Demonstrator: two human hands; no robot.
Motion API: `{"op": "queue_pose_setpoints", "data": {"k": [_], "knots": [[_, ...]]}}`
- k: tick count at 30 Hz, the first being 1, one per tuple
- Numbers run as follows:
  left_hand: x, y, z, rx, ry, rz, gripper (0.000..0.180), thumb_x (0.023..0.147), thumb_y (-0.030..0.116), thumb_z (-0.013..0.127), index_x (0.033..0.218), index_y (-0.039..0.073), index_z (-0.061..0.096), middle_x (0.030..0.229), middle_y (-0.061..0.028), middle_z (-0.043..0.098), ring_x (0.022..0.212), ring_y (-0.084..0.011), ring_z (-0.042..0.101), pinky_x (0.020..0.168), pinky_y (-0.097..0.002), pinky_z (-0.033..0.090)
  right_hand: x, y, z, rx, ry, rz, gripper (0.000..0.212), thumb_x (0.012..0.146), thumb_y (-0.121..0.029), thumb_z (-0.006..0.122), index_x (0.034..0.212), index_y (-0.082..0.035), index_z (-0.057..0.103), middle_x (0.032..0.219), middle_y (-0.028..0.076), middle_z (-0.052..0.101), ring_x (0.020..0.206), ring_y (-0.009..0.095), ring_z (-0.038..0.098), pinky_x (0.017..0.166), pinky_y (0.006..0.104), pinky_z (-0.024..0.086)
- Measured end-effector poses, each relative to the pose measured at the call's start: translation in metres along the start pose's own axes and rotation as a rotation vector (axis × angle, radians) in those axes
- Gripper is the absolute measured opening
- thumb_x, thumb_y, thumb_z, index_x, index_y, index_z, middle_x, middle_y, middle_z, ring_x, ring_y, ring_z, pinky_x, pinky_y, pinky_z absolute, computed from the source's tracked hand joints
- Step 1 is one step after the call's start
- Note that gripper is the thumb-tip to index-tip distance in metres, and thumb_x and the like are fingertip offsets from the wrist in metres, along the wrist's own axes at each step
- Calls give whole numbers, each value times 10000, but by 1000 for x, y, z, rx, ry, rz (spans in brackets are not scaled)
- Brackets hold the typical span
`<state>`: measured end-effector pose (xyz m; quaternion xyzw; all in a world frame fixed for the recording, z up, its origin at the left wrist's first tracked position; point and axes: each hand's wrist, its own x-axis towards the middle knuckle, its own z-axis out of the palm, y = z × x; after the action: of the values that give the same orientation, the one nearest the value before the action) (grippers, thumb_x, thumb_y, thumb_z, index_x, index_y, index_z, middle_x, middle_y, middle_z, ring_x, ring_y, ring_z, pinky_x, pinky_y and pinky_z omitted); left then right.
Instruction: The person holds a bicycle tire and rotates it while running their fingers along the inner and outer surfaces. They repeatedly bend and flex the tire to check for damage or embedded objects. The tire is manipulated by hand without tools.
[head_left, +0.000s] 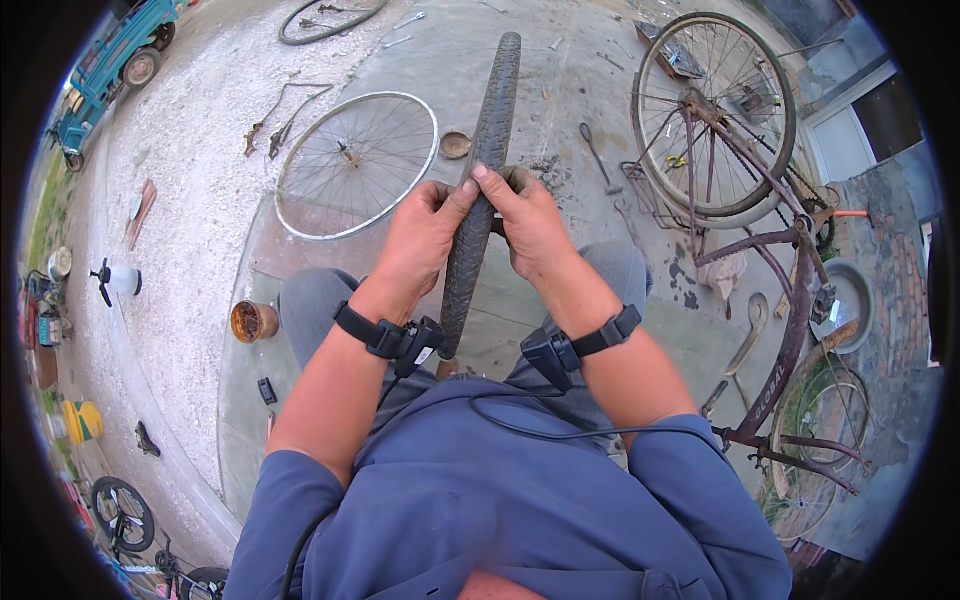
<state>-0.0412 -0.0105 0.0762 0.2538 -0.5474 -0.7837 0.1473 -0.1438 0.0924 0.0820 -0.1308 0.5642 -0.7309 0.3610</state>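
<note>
A black knobby bicycle tire [493, 115] stands edge-on in front of me, running from between my knees toward the far side. My left hand [422, 225] grips its left side, thumb pressed on the tread. From the right, my right hand [532, 222] grips it too, its thumb tip close to the left one. Both hands are closed; their fingers curl behind the tire and are partly hidden. Whether a rim sits inside the tire cannot be made out. Left of it lies a bare spoked wheel [344, 150], with a small brown bowl [456, 145] beside its rim.
A rusty bicycle frame [790, 335] with a wheel [716, 115] attached occupies the right. A rusty can [254, 321] stands by my left knee. Spanners [397, 42] and a long-handled tool [600, 160] lie ahead. A grey basin [848, 305] sits at the brick wall.
</note>
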Motion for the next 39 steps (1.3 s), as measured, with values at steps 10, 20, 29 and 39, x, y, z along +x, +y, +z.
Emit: {"op": "queue_pose_setpoints", "data": {"k": [10,20,29,39], "knots": [[9,-16,7,120,64,122,364,992,331,670,971,-14,556,824,-39,611,702,-72,554,588,-245,481,-5,-2,-8,165,-26,-22,374,916,-301,758,1021,31,621,890,70,662,784,147,642,708,297,542],[9,-16,-5,317,213,270,453,911,377,768,920,-13,539,752,-40,586,669,-100,516,560,-260,449,-2,3,2,330,-56,26,237,923,-205,723,1042,-28,619,894,32,654,781,126,630,719,293,530],[-31,-31,3,516,-149,248,500,954,366,701,1186,-42,527,968,-129,648,879,-157,602,788,-325,507,9,-6,-6,292,-11,-54,286,992,-346,603,1092,-79,585,915,50,657,797,184,621,746,351,525],[-34,-42,12,475,-150,179,333,964,276,691,1106,16,539,776,-10,579,684,-88,520,609,-275,453,20,-2,-14,630,-179,59,429,1016,-512,530,1032,-86,584,843,85,651,703,217,630,647,370,530]]}}
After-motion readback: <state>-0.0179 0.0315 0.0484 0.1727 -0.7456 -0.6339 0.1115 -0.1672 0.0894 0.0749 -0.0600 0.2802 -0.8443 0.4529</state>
